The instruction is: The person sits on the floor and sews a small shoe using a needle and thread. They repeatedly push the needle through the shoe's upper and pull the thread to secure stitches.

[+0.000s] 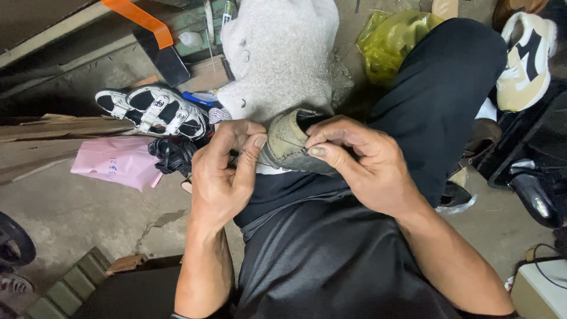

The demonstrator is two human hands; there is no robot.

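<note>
Two bare hands are meeting over the person's lap, above a cracked concrete floor (77, 207) that is spreading out left of them. Beyond the hands, a grey fuzzy cloth (277, 53) is lying; a black-and-white sandal (153, 109) and a pink bag (118, 162) are sitting just left of the left hand. A worn olive shoe (289, 142) is resting on the dark-trousered thigh between both hands. The right hand (366, 165) is pinching its upper edge, fingers closed. The left hand (221, 171) is curling nearly closed, thumb pressing the shoe's end.
</note>
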